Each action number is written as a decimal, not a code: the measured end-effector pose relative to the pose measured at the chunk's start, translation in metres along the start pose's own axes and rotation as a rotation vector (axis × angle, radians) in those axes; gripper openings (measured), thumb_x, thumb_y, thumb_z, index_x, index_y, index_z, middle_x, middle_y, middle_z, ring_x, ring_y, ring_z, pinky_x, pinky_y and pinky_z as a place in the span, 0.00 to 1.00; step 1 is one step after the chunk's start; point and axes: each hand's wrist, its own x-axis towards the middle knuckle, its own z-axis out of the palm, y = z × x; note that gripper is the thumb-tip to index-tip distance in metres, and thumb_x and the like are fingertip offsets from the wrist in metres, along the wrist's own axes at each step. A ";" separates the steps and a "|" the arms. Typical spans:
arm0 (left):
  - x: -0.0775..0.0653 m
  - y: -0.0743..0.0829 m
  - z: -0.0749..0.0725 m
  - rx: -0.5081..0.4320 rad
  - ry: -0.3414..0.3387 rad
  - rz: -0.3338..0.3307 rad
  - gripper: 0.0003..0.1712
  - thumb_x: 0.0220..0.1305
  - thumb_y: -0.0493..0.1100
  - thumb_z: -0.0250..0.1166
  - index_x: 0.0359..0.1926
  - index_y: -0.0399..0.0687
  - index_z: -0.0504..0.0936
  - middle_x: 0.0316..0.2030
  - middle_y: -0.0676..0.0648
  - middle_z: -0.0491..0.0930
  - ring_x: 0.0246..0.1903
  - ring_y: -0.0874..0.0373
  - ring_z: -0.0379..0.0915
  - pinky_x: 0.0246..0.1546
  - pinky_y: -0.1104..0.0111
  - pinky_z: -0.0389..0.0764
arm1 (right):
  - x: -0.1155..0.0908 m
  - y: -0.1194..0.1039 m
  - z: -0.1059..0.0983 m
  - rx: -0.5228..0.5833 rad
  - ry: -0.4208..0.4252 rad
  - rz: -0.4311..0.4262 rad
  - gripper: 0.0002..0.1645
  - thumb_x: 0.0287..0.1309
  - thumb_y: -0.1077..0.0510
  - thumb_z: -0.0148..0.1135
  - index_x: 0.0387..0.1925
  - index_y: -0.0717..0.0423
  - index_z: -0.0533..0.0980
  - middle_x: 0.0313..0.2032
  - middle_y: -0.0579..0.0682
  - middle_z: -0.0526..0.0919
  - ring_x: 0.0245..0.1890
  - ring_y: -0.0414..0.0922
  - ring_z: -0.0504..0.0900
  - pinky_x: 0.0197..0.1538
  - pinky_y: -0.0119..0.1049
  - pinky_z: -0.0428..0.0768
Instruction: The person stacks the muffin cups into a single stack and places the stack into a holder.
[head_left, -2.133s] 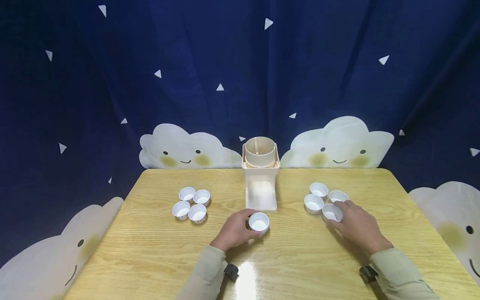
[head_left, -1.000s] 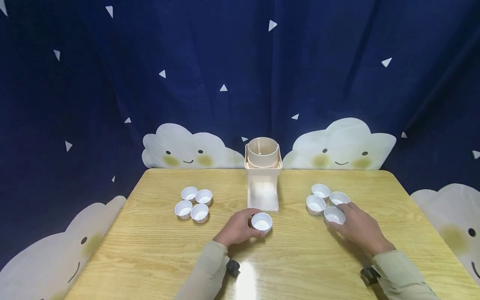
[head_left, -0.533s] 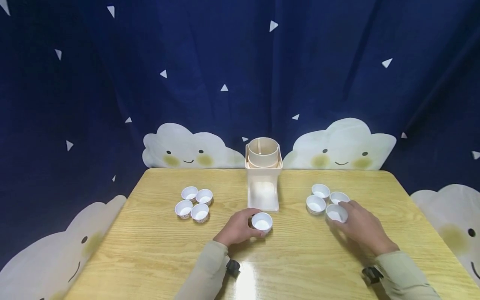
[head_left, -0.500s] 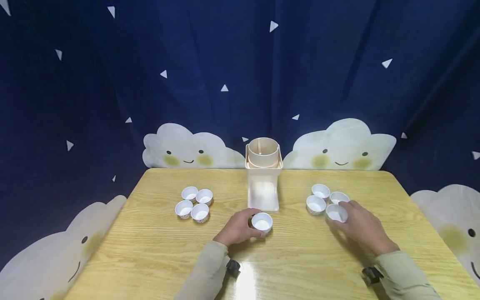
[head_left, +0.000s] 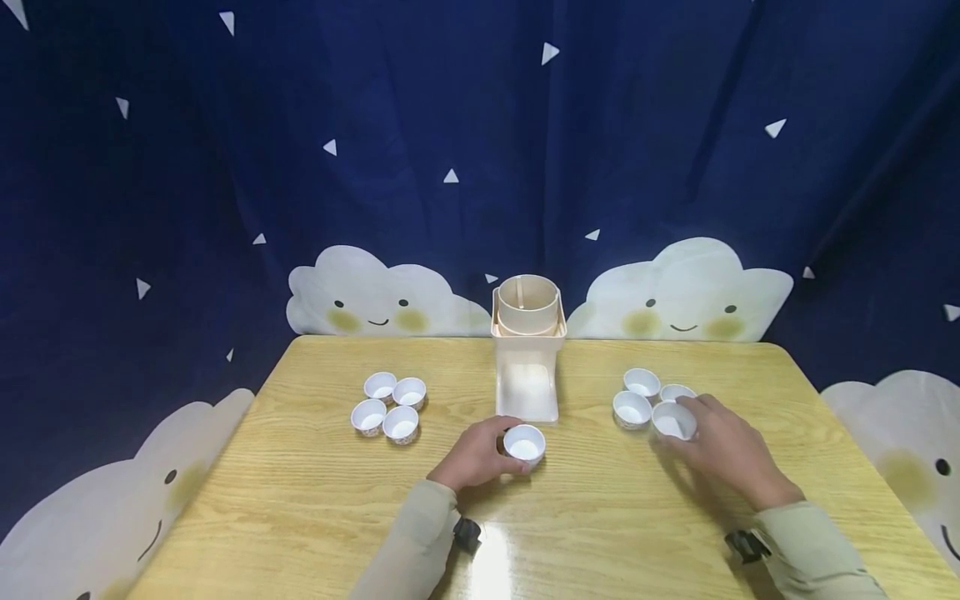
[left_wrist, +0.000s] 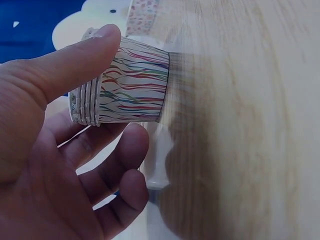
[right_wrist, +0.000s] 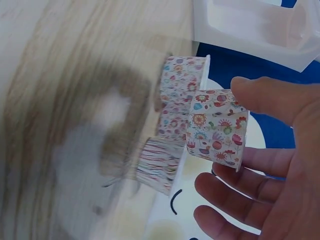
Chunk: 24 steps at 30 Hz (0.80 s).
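Observation:
My left hand (head_left: 474,454) grips a nested stack of paper baking cups (head_left: 524,444) between thumb and fingers, in front of the beige holder. In the left wrist view, the outer cup (left_wrist: 136,82) has wavy coloured lines, and several rims show at the top. My right hand (head_left: 726,446) pinches a flower-patterned paper baking cup (right_wrist: 216,127) by its side. That cup is upright and raised above the wood. Beside it on the table stand other cups: a flowered one (right_wrist: 182,75) and one with wavy lines (right_wrist: 160,165). A rear right cup (head_left: 677,392) is partly covered.
A beige plastic holder (head_left: 527,392) with a round divided top stands at the back middle of the wooden table (head_left: 315,508). To the left, several white-lined paper cups (head_left: 401,423) stand close together. A dark blue curtain (head_left: 390,125) hangs behind the table.
My right hand has lifted the flowered cup slightly, and it now hides more of the cup behind it. The left hand keeps its hold on the stack. The head view has shifted a little.

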 end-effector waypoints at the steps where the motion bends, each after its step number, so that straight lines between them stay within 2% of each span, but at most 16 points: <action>1: 0.000 0.000 0.000 -0.002 -0.001 -0.001 0.34 0.46 0.49 0.80 0.57 0.54 0.81 0.53 0.52 0.83 0.52 0.56 0.78 0.54 0.61 0.76 | 0.000 -0.001 -0.001 0.001 0.005 -0.005 0.42 0.48 0.42 0.75 0.56 0.68 0.75 0.47 0.67 0.80 0.40 0.61 0.83 0.35 0.57 0.80; 8: 0.001 -0.001 0.000 -0.016 -0.005 -0.002 0.34 0.46 0.49 0.81 0.57 0.55 0.81 0.51 0.52 0.84 0.51 0.57 0.77 0.54 0.61 0.75 | 0.002 -0.004 -0.008 -0.006 0.075 -0.062 0.40 0.46 0.45 0.76 0.55 0.67 0.76 0.42 0.63 0.81 0.35 0.56 0.82 0.32 0.53 0.79; 12: 0.001 -0.001 0.000 -0.023 -0.004 0.000 0.34 0.45 0.48 0.81 0.56 0.55 0.81 0.50 0.53 0.84 0.50 0.58 0.77 0.54 0.62 0.75 | 0.002 -0.007 -0.010 -0.010 0.096 -0.082 0.38 0.46 0.47 0.76 0.55 0.66 0.76 0.43 0.63 0.81 0.35 0.56 0.82 0.32 0.54 0.79; 24: 0.000 0.001 0.000 -0.024 -0.003 -0.008 0.34 0.46 0.48 0.81 0.57 0.54 0.81 0.52 0.52 0.83 0.52 0.56 0.77 0.55 0.60 0.75 | 0.003 -0.020 -0.017 -0.012 0.103 -0.107 0.35 0.47 0.50 0.76 0.54 0.65 0.77 0.43 0.62 0.81 0.37 0.57 0.83 0.35 0.56 0.80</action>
